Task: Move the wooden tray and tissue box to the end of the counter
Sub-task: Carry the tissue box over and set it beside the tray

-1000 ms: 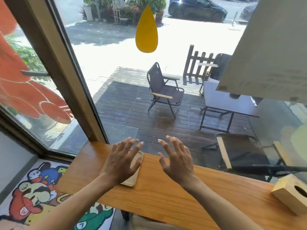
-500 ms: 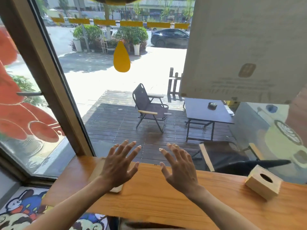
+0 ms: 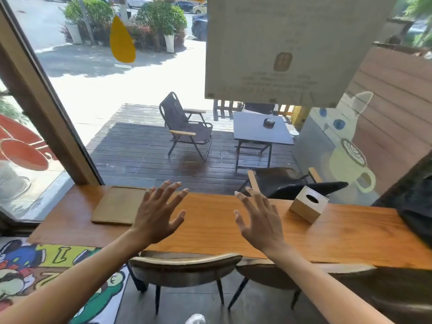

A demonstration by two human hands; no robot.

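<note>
A flat wooden tray lies near the left end of the orange wooden counter, close to the window. A small wooden tissue box with an oval slot on top sits further right on the counter. My left hand hovers open, fingers spread, just right of the tray and touching nothing. My right hand is also open with spread fingers, above the counter's middle and left of the tissue box.
A large window runs right behind the counter. Two stools stand under its front edge. A dark bag or garment rests on the counter's right end. A cartoon floor mat lies at the lower left.
The view has pulled back and swung right. My left hand has come off the tray, which now lies uncovered to its left. The tissue box appears nearer the middle.
</note>
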